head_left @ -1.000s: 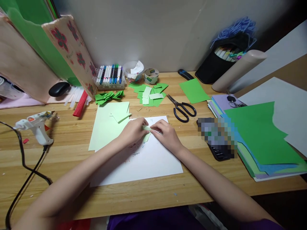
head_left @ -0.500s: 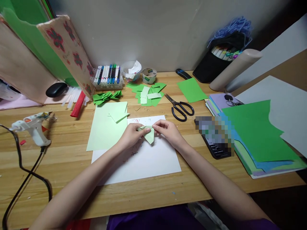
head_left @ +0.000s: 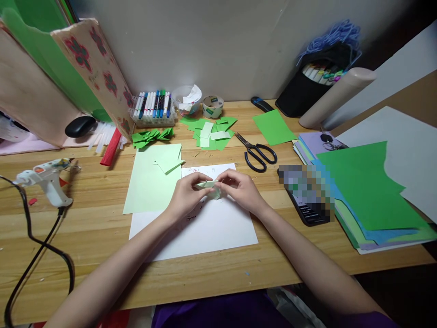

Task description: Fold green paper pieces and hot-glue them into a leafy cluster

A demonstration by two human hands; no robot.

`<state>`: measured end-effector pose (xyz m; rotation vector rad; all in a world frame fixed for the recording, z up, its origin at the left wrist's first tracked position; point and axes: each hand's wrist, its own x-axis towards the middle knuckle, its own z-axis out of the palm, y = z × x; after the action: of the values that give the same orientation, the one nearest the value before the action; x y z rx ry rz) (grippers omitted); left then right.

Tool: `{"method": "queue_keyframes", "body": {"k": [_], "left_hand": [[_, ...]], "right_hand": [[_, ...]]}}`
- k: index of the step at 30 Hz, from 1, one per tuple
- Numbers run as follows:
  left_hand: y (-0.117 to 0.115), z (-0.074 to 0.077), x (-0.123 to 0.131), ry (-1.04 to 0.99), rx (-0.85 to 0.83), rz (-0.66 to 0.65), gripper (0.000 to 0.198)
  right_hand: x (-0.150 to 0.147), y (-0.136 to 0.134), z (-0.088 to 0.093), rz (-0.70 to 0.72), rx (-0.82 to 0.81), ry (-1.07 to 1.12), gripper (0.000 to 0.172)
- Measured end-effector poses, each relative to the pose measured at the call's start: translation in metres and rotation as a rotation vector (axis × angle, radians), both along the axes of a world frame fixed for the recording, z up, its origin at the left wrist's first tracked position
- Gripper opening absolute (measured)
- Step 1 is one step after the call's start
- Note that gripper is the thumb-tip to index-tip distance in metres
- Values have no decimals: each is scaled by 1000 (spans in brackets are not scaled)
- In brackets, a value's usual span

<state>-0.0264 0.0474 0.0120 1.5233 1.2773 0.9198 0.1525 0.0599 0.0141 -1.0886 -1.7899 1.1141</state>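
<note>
My left hand (head_left: pixel 186 193) and my right hand (head_left: pixel 241 187) meet over a white sheet (head_left: pixel 205 228) at the middle of the wooden desk. Both pinch a small folded piece of light green paper (head_left: pixel 210 186), held just above the sheet between the fingertips. The fingers of both hands are closed on it. A larger light green sheet (head_left: pixel 150 180) with a cut-off piece on top lies just left of my left hand.
Black scissors (head_left: pixel 257 155), green paper scraps (head_left: pixel 211 132), folded green pieces (head_left: pixel 152 136), a marker box (head_left: pixel 153 107) and a tape roll (head_left: pixel 212 107) lie behind. A glue gun (head_left: pixel 48 180) with cable sits left. A coloured paper stack (head_left: pixel 362 191) and a black device (head_left: pixel 307 209) lie right.
The hands lifted the light green piece off the white sheet, turned it point-down, and now hold it flatter and more folded between the fingertips.
</note>
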Motion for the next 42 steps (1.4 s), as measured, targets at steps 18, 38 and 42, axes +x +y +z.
{"method": "queue_keyframes", "body": {"k": [18,38,42], "left_hand": [[-4,-3,-4,259,721,190,34],[-5,5,10,-219,-255,34,25],[-3,11,9,-218,-324,14,28]], "right_hand": [[12,-3,-3,-1,1007,-265,21],[-6,0,-4,-104,-284,225,16],[-6,0,-3,-98,-299,230,16]]}}
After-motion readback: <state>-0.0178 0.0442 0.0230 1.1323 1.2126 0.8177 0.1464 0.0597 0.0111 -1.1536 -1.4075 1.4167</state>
